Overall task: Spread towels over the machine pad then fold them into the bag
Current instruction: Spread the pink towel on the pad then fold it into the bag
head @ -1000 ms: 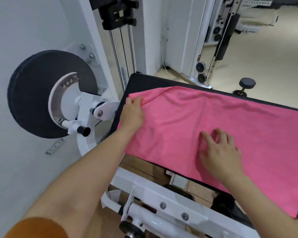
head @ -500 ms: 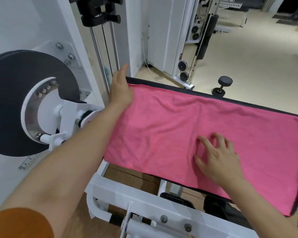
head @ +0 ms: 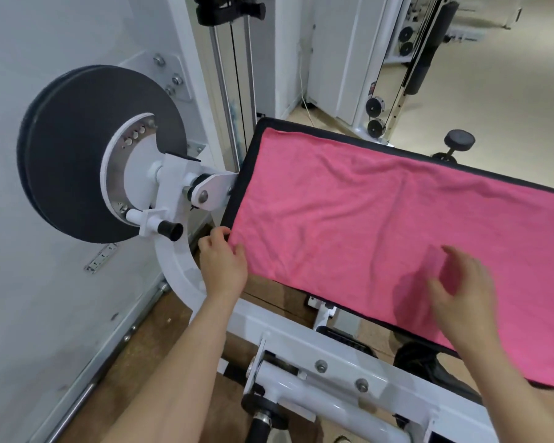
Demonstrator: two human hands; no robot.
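A pink towel (head: 365, 215) lies spread over the black machine pad (head: 242, 177), with a few wrinkles across its middle. My left hand (head: 223, 263) pinches the towel's near left corner at the pad's edge, thumb on top. My right hand (head: 461, 289) hovers blurred over the towel's near right part, fingers straight and spread, holding nothing. Whether it touches the cloth is unclear. No bag is in view.
A large black disc (head: 90, 174) on a white pivot arm stands left of the pad, with a black-tipped pin (head: 170, 230). The white machine frame (head: 333, 369) runs below the pad. A small dumbbell (head: 458, 142) and cable machines stand behind.
My left hand went from the towel's far left corner down to its near left corner and took hold of it. My right hand lifted and shifted right. The towel now lies flatter.
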